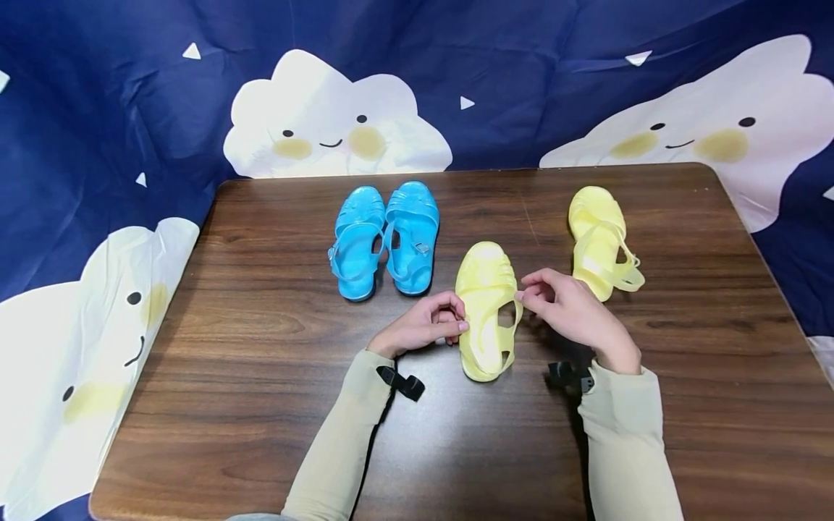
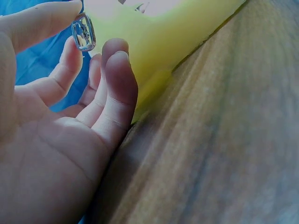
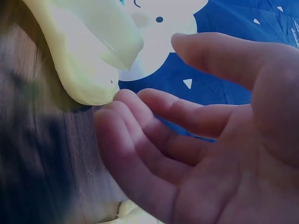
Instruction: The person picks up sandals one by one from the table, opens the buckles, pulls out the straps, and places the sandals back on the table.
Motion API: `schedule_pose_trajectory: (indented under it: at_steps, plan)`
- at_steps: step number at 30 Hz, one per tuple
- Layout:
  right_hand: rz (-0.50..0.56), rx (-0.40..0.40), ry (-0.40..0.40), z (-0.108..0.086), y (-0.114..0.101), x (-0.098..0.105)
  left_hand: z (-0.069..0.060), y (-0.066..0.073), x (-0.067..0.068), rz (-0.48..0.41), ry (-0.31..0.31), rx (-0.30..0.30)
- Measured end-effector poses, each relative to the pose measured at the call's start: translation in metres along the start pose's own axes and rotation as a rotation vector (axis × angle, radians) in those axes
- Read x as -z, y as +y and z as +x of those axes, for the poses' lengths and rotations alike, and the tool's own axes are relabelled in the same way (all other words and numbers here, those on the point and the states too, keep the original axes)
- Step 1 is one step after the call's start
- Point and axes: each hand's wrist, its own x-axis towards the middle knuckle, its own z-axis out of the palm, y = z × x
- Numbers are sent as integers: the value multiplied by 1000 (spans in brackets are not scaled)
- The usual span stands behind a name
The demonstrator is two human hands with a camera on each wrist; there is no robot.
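A yellow jelly sandal (image 1: 485,282) lies on the table between the two hands, toe pointing away. At its left side is my left hand (image 1: 426,322), thumb and index finger pinching a small clear, shiny buckle (image 2: 84,32) beside the yellow plastic; the other fingers curl loosely. My right hand (image 1: 573,307) is at the sandal's right edge, near the strap (image 1: 517,318). In the right wrist view its thumb and bent fingers stand apart, holding nothing. The second yellow sandal (image 1: 596,239) lies beyond the right hand, its heel partly hidden by that hand.
A pair of blue jelly sandals, the left one (image 1: 358,246) and the right one (image 1: 413,231), stands side by side at the back of the brown wooden table (image 1: 274,391). Behind the table hangs a dark blue cloth (image 1: 495,65) with white smiling clouds.
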Motion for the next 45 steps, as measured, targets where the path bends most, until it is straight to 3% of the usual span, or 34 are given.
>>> schedule_pose_trajectory:
  at_steps: [4,7,12,16,19,28,40,45]
  plan:
    - [110,-80,-76,0,3,-3,1,3,-2,20,24,33]
    - [249,-145,-150,-1,7,-10,0,7,-3,62,54,84]
    - [497,-230,-228,-6,14,-23,-7,19,-5,89,123,231]
    - [665,-247,-261,-12,16,-29,-11,26,-7,69,164,351]
    - [734,-253,-284,-14,15,-34,-13,29,-7,46,162,386]
    - [702,-256,-297,-16,11,-46,-11,31,-10,-25,109,429]
    - [703,-292,-282,-15,5,-52,-9,28,-21,-20,193,415]
    - [739,-288,-273,-15,5,-54,-9,30,-25,-7,223,437]
